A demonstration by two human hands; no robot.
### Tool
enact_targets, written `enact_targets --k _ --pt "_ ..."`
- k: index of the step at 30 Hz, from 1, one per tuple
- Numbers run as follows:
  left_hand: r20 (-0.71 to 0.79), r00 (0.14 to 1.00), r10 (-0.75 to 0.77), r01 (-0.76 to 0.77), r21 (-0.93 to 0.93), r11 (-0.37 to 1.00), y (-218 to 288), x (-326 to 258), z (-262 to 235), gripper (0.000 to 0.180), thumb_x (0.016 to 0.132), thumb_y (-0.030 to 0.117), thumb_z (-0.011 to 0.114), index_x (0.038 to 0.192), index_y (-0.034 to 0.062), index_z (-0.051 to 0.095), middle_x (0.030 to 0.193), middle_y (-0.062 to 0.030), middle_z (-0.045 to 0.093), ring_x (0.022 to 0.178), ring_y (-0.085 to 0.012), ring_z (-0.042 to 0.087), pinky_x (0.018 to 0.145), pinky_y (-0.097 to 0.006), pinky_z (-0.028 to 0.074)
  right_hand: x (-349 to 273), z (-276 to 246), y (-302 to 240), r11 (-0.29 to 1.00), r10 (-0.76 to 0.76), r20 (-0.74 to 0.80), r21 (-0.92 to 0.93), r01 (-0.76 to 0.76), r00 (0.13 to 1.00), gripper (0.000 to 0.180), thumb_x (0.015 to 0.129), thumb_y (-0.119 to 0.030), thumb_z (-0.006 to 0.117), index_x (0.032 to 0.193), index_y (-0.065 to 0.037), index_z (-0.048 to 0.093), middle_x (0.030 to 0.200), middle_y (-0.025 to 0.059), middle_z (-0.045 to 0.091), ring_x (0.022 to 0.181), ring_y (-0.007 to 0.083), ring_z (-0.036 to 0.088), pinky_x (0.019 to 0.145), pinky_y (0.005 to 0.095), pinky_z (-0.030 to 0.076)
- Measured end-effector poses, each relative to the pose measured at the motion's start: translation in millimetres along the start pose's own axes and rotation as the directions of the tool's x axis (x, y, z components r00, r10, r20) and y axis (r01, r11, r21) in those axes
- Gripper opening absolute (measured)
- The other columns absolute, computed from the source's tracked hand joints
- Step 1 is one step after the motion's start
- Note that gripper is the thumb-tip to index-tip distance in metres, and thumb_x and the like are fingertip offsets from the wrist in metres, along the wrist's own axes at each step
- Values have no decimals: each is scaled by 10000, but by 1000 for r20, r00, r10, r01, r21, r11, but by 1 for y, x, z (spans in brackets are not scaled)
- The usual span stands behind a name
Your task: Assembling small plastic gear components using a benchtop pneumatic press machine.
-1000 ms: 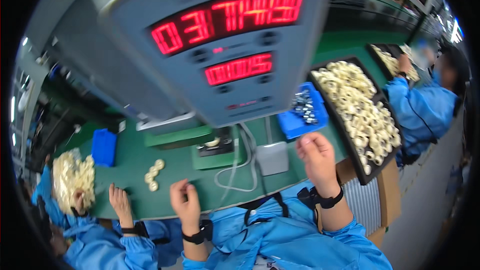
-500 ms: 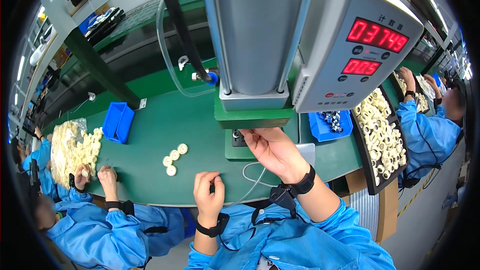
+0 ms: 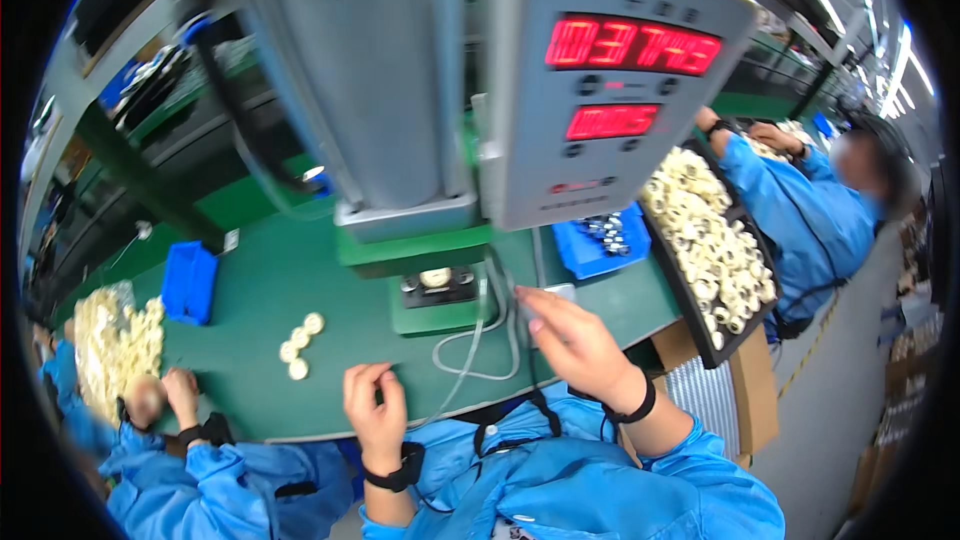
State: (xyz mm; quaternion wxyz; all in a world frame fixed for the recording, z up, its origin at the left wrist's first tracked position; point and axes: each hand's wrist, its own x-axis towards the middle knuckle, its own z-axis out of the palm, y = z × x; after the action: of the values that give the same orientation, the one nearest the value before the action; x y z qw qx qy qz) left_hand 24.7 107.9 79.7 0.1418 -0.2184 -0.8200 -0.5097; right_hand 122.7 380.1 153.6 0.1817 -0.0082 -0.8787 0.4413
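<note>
My right hand (image 3: 580,342) is beside the grey cable (image 3: 515,330), fingers stretched out and slightly apart, with nothing seen in it. A light-coloured flat box (image 3: 562,293) shows just past its fingers. To the left, my left hand (image 3: 375,412) hangs at the table's front edge, open, fingers loosely bent and thumb apart, nothing visible in it. A round cream part (image 3: 435,278) sits in the dark fixture (image 3: 462,290) on the green base of the press (image 3: 400,252). Several cream round parts (image 3: 297,345) lie on the table left of the press.
A counter box (image 3: 620,170) with red digits hangs right of the press. Behind it are a blue bin (image 3: 605,240) of metal rings and a black tray (image 3: 690,310) of cream parts. An empty-looking blue bin (image 3: 189,282) and co-workers (image 3: 225,475) are left.
My right hand has left the press fixture and moved right, toward the cable. A cream part is now visible in the fixture. The whole view has swung right and is blurred.
</note>
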Motion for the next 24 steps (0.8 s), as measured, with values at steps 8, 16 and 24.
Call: enact_targets --k 8,16,24 --pt "31 1000 -1 -1 63 998 2 -2 4 133 865 -67 606 978 -19 657 948 -127 610 773 -211 573 664 -301 472 -40 -7 32 847 -36 -35 -532 12 999 377 847 -36 633 1223 -7 619 1327 151 620 1270 345 560 1005 438 442" --pt "-32 999 25 -23 77 997 -5 -4 3 113 869 -71 597 963 -32 647 907 -109 606 732 -188 537 642 -293 448 -9 -45 39 975 85 -43 -203 -92 995 139 842 -84 653 963 -31 695 992 134 708 1004 355 635 906 446 483" --pt "-49 999 17 -14 64 998 -4 -5 5 122 864 -71 605 965 -26 656 910 -109 606 727 -185 546 644 -287 456 30 -67 99 531 81 -470 -726 -437 879 126 742 -163 762 811 -64 726 940 92 585 969 314 514 803 430 416"
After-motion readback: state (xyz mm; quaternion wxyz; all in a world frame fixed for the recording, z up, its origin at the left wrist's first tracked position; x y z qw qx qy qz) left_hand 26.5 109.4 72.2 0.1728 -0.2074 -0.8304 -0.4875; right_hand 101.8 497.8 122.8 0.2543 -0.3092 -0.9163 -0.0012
